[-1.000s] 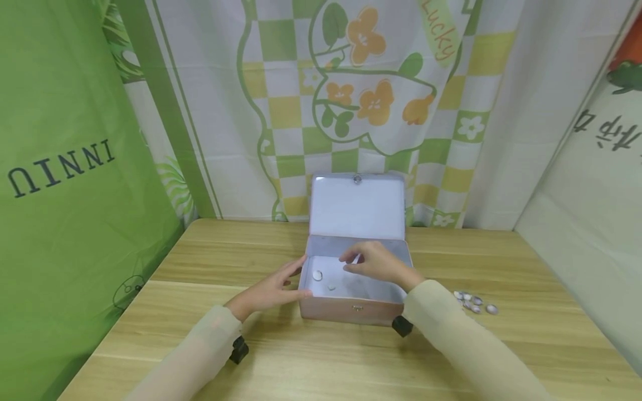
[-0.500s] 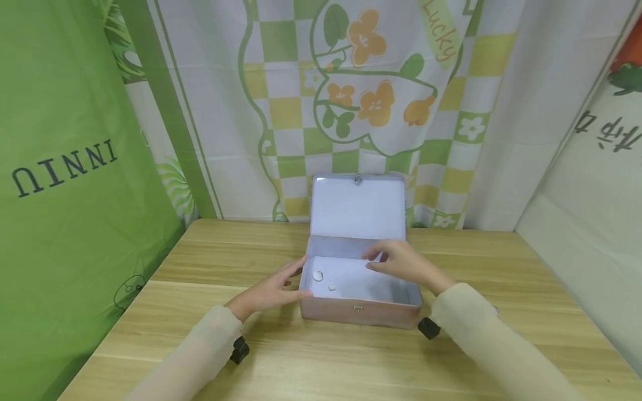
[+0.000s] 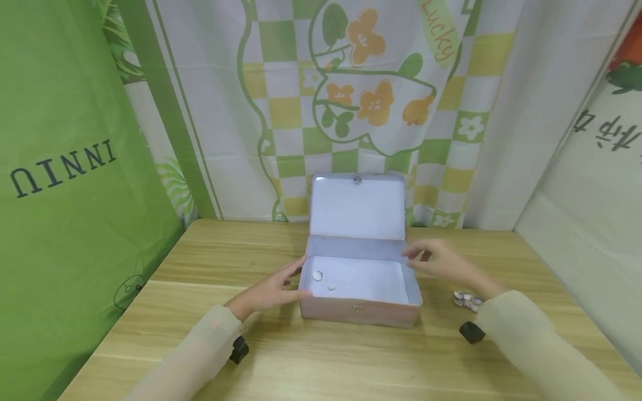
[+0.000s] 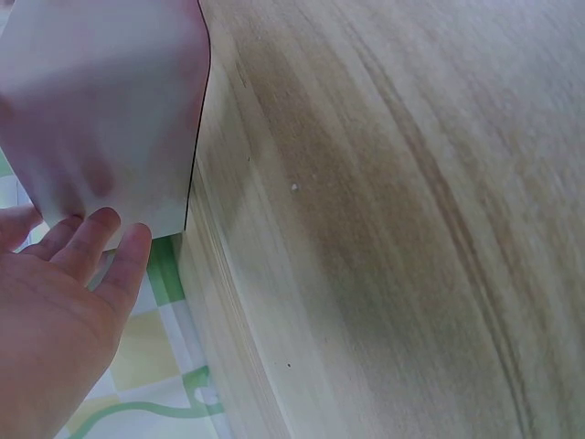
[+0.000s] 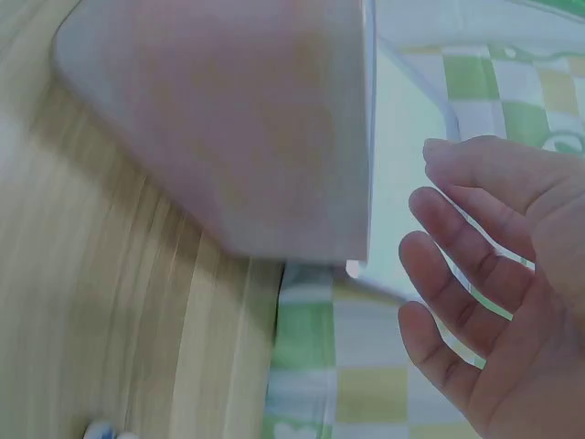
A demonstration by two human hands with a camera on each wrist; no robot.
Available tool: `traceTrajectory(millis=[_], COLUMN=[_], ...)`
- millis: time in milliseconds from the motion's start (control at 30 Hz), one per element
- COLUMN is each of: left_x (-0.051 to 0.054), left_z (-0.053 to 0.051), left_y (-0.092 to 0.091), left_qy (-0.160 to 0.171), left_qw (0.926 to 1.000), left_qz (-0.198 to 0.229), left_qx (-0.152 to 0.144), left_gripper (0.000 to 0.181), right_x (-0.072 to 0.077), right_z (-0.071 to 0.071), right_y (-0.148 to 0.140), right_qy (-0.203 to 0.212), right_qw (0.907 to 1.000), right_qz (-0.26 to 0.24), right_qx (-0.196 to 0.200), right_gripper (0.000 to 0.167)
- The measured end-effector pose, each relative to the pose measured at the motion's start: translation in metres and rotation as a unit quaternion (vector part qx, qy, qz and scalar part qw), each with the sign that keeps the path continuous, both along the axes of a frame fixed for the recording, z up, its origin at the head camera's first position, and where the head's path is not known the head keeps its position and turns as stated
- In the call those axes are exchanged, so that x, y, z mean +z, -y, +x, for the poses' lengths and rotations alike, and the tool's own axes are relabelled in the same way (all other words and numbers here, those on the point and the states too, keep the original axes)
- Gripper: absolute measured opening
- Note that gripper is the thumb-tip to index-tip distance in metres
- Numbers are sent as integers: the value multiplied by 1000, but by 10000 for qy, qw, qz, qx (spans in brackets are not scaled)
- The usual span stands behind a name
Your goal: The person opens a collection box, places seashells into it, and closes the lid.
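A pink metal box [image 3: 358,314] stands on the table with its lid [image 3: 357,207] raised, the inside pale. Two small shells lie on its floor toward the left: a rounder white shell [image 3: 317,275] and a smaller shell [image 3: 331,288]. My left hand [image 3: 273,289] rests its spread fingers against the box's left side; the left wrist view shows the fingertips [image 4: 137,236] at the box wall. My right hand [image 3: 441,262] is in the air by the box's right edge, fingers loosely bent, with nothing between them in the right wrist view.
Right of the box, a small pile of shells [image 3: 466,301] lies on the wooden table [image 3: 351,362], partly behind my right sleeve. A patterned curtain [image 3: 286,111] hangs behind the box, and a green cloth [image 3: 60,234] is at the left.
My right hand has moved right, from over the inside of the box to its right edge. My left hand stays at the left side. The two shells inside have not moved.
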State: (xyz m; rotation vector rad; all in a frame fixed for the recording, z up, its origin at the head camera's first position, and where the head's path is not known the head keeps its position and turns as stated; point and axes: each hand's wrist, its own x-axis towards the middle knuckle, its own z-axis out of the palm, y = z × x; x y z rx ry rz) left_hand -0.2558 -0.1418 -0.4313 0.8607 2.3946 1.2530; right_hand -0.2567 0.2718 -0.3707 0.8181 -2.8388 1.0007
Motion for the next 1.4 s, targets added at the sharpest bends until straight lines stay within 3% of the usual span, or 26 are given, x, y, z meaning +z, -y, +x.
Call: traceTrajectory(millis=[300,567,833,1033,1400], left_x=[0,-1,0,2,-1], left_z=[-1,-2,-2,1,0], left_y=[1,1,0,-1,0], left_qy=[-32,-70,-58,-48,2], left_qw=[10000,9999,9999,10000,9999], left_qz=[31,-84,-115,-54,-67], left_qx=[-30,20,82,52,79], left_gripper=[90,93,93,92,95], right_x=[-10,-23,-41,-52,-70], right_z=[8,13,19,23,21], right_y=[-44,-72,-91,-98,-105], right_qy=[-20,-31,638,919,488], right_qw=[9982,9976,9948,9927,9970], right_qz=[421,556,643,579,556], right_qx=[-435,-411,-475,-524,-237], right_gripper=[23,23,28,29,22])
